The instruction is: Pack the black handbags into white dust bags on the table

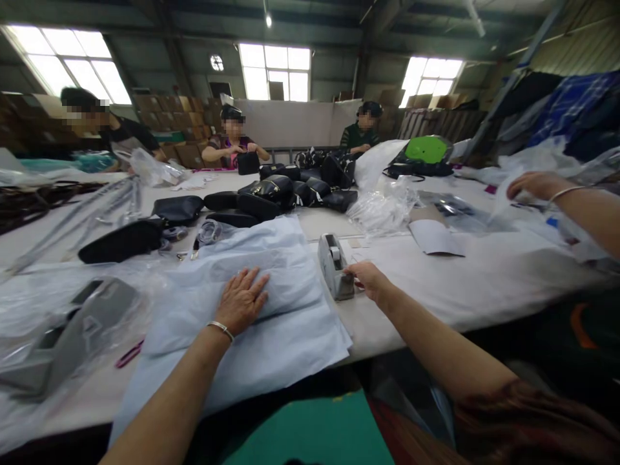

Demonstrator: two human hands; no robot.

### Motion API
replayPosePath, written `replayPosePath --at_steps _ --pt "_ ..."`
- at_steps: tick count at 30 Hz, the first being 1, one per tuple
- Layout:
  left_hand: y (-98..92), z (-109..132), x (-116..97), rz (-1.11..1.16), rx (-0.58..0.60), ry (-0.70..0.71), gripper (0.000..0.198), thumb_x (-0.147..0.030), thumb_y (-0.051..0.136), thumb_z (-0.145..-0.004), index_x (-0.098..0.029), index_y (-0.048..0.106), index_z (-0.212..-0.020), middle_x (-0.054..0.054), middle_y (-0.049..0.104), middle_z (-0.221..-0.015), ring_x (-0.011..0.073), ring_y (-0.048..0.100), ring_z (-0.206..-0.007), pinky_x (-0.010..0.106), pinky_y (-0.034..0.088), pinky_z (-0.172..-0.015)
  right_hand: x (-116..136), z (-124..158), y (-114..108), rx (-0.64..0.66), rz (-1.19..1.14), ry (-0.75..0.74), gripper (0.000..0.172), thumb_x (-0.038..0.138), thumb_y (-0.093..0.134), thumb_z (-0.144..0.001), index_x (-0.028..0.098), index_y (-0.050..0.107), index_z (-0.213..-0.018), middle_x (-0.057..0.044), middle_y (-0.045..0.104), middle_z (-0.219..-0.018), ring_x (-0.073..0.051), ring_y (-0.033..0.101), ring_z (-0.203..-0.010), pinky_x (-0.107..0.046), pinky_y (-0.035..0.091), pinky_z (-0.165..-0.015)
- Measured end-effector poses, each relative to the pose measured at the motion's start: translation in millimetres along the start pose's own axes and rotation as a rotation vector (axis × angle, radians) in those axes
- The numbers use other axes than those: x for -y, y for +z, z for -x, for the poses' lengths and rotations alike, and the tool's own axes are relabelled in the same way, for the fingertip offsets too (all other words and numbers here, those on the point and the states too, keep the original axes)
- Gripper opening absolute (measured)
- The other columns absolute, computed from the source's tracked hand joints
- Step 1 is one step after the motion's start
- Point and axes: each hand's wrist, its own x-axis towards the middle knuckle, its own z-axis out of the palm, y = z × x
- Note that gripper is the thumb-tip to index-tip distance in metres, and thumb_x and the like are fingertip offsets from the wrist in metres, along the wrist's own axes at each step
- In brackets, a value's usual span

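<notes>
My left hand [242, 302] lies flat with spread fingers on a stack of pale blue, thin sheets [285, 323] near the table's front edge. To the right of the sheets stands a small grey tape dispenser [333, 268]. My right hand [369, 279] is at its front right side, fingertips bent together by the cutting end; whether a piece of tape is between them is too small to tell. A larger grey tape dispenser [82, 329] rests on clear plastic at the left.
Black bags [271, 190] are piled mid-table, with clear plastic bags [385, 206] to their right. A white paper [436, 237] lies right of centre. Another person's hand [537, 185] holds plastic at the right. Three people [235, 139] are across the table.
</notes>
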Motion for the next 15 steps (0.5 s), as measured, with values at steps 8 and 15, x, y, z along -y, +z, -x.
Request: replayPosePath --at_steps 8,15 --pt "1.2 0.2 0.1 -0.002 -0.024 -0.001 0.051 -0.044 0.044 -0.1 -0.029 0.056 -0.147 0.007 0.046 -0.158 0.0348 0.038 -0.148 0.053 0.032 -0.119 7.3 25.6 -7.8 -0.05 -0.049 -0.228 0.017 0.029 0.073 -0.06 0.017 0.068 -0.071 -0.005 0.071 -0.087 -0.019 0.062 -0.087 -0.027 0.043 -0.07" --pt "1.5 0.2 -0.9 0.015 -0.028 -0.005 0.051 -0.045 0.043 -0.099 -0.028 0.058 -0.145 0.008 0.046 -0.158 0.0354 0.038 -0.147 0.055 0.031 -0.119 -23.1 60.7 -10.5 0.044 -0.112 -0.079 0.023 0.038 0.072 -0.065 0.017 0.063 -0.07 -0.001 0.062 -0.062 -0.009 0.047 -0.047 -0.021 0.027 -0.041"
